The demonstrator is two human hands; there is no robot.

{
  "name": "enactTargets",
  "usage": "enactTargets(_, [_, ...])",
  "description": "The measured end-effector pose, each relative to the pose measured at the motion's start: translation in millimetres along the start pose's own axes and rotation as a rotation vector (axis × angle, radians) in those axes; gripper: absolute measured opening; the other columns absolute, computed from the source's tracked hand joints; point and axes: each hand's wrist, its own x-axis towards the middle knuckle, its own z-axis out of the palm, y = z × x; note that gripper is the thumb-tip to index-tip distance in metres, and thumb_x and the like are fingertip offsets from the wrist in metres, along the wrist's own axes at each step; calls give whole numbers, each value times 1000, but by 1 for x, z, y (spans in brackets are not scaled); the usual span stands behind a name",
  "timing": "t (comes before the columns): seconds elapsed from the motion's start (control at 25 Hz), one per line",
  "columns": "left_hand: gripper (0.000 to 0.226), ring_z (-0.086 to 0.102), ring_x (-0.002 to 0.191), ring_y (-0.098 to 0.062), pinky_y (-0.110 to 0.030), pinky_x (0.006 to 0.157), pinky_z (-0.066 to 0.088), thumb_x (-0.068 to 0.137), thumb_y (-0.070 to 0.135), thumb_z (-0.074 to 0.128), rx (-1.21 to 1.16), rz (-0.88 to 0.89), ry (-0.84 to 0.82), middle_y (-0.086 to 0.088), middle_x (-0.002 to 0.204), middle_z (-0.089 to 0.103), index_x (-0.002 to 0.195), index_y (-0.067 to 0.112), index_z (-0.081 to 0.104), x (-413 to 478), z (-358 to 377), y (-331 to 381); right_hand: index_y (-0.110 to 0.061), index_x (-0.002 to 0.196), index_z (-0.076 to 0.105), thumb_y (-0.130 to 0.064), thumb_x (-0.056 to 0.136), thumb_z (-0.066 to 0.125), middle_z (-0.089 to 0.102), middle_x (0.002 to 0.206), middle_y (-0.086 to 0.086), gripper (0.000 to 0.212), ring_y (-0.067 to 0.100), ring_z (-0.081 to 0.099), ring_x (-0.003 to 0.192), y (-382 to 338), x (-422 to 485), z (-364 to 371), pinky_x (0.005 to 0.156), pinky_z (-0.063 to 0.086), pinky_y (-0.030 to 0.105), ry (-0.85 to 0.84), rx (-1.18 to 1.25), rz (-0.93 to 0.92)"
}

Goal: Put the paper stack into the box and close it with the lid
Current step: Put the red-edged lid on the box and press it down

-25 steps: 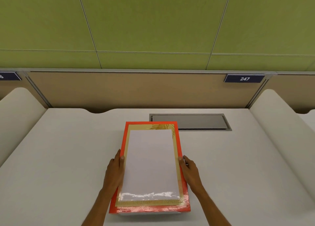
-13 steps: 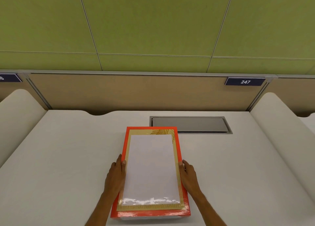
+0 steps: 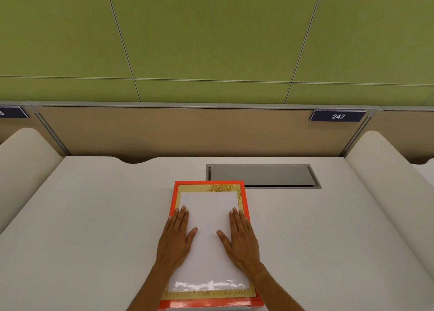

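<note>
Both hands flat, palms down, fingers extended and gripping nothing. The left hand (image 3: 175,236) rests on the left part of the lid (image 3: 209,216), the right hand (image 3: 242,239) on the right part, thumbs pointing inward with a gap of white surface between them. The fingertips of each hand reach near the lid's long side edges.

The lid sits on the box (image 3: 237,308), of which only a thin pale strip shows under the lid's near edge. The pair lies at the middle of the bench (image 3: 94,228), close to its near edge, long axis running toward the far edge. The lid's far right corner is just beside a grey recessed panel (image 3: 260,175) set into the bench near the far edge.

Lid: orange-red border, gold band with a palm-leaf print inside it, white glossy centre with glare near the near end. Paper stack not visible.

Count: one lid, one box, two hands, one panel, one "247" plate (image 3: 338,116) on the back partition.
</note>
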Motion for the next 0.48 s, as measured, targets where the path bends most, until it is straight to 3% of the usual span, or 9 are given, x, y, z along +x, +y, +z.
enactTargets(0.16, [80, 22, 149, -14, -17, 116, -9, 92, 65, 9, 2, -28, -29, 2, 161, 25, 153, 15, 25, 0, 6, -2, -19, 153, 7, -75, 88, 12, 2, 160, -6, 86, 15, 6, 149, -1, 0, 8, 117, -14, 21, 3, -17, 22])
enactTargets(0.32, [75, 29, 147, -16, -19, 117, -6, 95, 61, 17, 24, -44, -65, 1, 159, 31, 152, 14, 30, 1, 9, -3, -18, 154, 9, -74, 89, 15, 6, 161, -5, 85, 15, 8, 149, -2, 1, 11, 112, -21, 21, -9, -36, 38])
enactTargets(0.48, [72, 29, 146, -14, -19, 117, -6, 94, 57, 29, 53, -56, -43, 1, 158, 32, 151, 14, 30, 0, 8, 0, -15, 153, 16, -70, 92, 21, 14, 161, -2, 83, 16, 16, 148, -5, 1, 10, 114, -16, 22, -16, -53, 53])
